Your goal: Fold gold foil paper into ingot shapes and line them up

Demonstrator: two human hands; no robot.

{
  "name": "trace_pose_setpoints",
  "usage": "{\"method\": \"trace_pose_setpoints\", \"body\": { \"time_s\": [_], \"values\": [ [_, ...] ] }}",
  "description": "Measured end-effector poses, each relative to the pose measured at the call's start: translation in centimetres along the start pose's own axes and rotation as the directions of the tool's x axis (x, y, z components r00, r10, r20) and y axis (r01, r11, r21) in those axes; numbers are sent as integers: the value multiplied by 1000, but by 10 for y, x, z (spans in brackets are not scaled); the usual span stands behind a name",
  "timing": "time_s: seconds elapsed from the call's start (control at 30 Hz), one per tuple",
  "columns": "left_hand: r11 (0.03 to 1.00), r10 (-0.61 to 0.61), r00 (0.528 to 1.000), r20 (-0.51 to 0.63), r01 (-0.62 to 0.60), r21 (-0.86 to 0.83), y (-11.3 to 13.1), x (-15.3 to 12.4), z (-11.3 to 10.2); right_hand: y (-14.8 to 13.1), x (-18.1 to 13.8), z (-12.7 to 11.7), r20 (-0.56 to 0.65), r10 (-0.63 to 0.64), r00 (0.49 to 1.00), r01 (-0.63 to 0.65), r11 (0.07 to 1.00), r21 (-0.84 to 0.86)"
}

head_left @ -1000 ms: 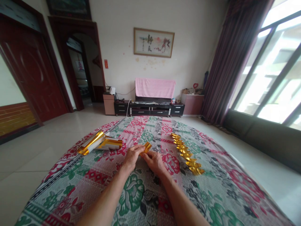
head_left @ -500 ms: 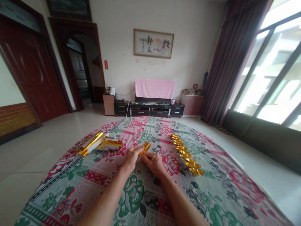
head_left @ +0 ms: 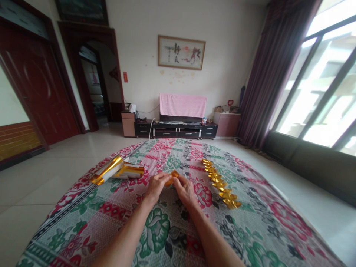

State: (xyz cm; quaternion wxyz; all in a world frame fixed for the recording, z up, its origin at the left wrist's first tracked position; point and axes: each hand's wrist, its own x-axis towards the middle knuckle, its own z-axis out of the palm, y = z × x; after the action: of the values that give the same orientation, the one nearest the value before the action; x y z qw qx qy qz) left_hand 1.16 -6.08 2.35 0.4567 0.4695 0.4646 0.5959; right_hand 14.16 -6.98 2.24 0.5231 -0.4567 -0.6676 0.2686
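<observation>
Between my two hands is a small piece of gold foil paper, partly hidden by the fingers. My left hand pinches its left side, and my right hand grips its right side with thumb and fingers. Off to the right, a row of folded gold paper ingots runs slantwise over the cloth. To the left lie curled sheets of gold foil paper with pale undersides, loosely rolled and overlapping.
A flowered cloth in red, green and grey covers the round table under my hands. Beyond its far edge stand a low black cabinet and a screen draped with a pink towel. A window is at the right.
The gold piece between my hands has turned and looks shorter, with more of it covered. My right hand has shifted slightly up and its grip has moved along the piece.
</observation>
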Motion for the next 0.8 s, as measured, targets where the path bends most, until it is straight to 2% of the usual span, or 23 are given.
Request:
{"method": "trace_pose_setpoints", "body": {
  "time_s": [0.13,0.23,0.37,0.47,0.63,0.8],
  "values": [
    [999,-29,999,39,28,27,1,-1,0,4,2,-1,-31,61,998,-56,990,133],
    [998,-45,997,57,43,50,1,-1,0,8,3,-1,-14,89,996,-86,985,148],
    [987,61,997,43,-67,149,-3,2,-3,11,3,3,-30,66,997,-59,976,212],
    [975,90,995,33,-95,199,-7,5,-5,11,3,5,-83,47,995,-21,958,286],
    [968,92,996,1,-90,234,-13,8,-7,12,3,5,-125,19,992,8,977,214],
    [980,51,999,-12,-48,193,-12,8,-7,19,4,7,-163,-72,984,90,990,110]
  ]
}}
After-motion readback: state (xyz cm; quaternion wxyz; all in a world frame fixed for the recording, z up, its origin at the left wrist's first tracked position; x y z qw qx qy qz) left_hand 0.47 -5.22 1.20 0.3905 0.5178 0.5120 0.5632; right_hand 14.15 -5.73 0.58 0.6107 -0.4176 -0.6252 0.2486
